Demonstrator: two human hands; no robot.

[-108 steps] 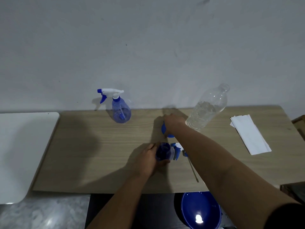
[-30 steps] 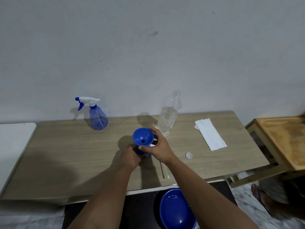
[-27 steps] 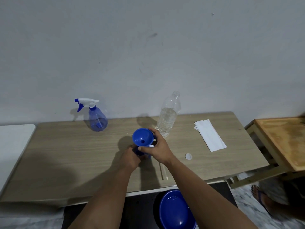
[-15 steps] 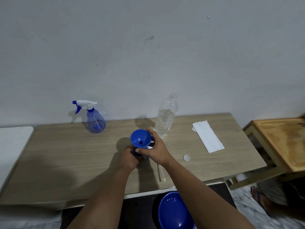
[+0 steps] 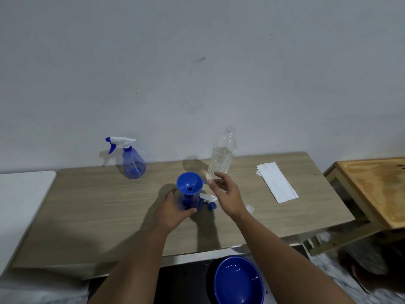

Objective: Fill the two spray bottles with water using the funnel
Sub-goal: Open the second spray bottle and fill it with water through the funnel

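Observation:
A blue funnel (image 5: 189, 185) sits in the neck of an uncapped blue spray bottle (image 5: 188, 203) at the middle of the wooden table (image 5: 92, 207). My left hand (image 5: 173, 209) is wrapped around that bottle's body. My right hand (image 5: 226, 193) hovers open just right of the funnel, between it and the clear water bottle (image 5: 221, 156), touching neither. The bottle's removed white-and-blue trigger head (image 5: 209, 199) lies beside it. A second spray bottle (image 5: 131, 160) with its trigger head on stands at the back left.
The water bottle's white cap (image 5: 249, 209) lies on the table near my right wrist. A folded white cloth (image 5: 276, 184) is at the right. A blue bowl (image 5: 238, 281) sits below the table's front edge. A smaller wooden table (image 5: 377, 189) stands to the right.
My right hand has let go of the funnel, which now stands in the bottle's neck, and has moved right toward the water bottle. My left hand still grips the spray bottle.

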